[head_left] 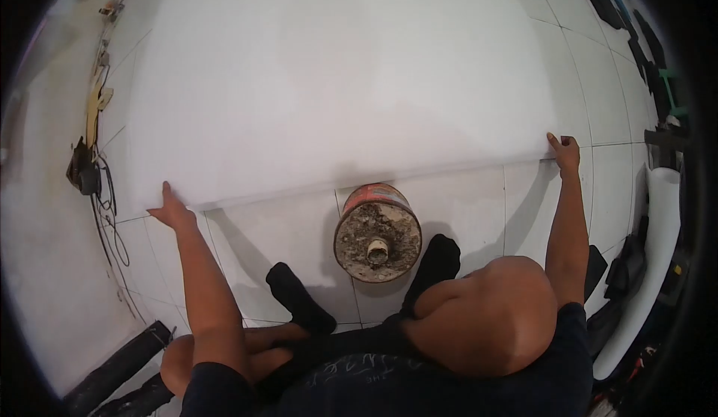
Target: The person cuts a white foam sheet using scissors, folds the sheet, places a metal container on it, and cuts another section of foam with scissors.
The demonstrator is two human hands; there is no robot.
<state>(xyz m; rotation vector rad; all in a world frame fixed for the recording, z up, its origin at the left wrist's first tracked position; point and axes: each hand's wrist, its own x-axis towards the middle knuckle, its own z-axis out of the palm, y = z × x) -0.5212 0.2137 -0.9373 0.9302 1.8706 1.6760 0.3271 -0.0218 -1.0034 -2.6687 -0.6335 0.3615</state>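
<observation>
A large white sheet (344, 80) spreads over the floor in front of me, its near edge running across the view between my hands. At its near left corner is my left hand (173, 211), one digit lying over the sheet and another pointing left; the other fingers are hidden, and the hand appears closed on the edge. My right hand (565, 154) grips the near right corner, thumb on top and fingers curled. Between my feet stands a round can (378, 241) with a crusted, dirty top and a short pipe stub in its middle, just by the sheet's edge.
Pale floor tiles (464, 200) surround the sheet. Along the left wall lie cables (112, 230) and a yellow tool (95, 110). Dark rolls (120, 365) lie at lower left. On the right are a white roll (647, 267) and several dark items. My socked feet (299, 297) flank the can.
</observation>
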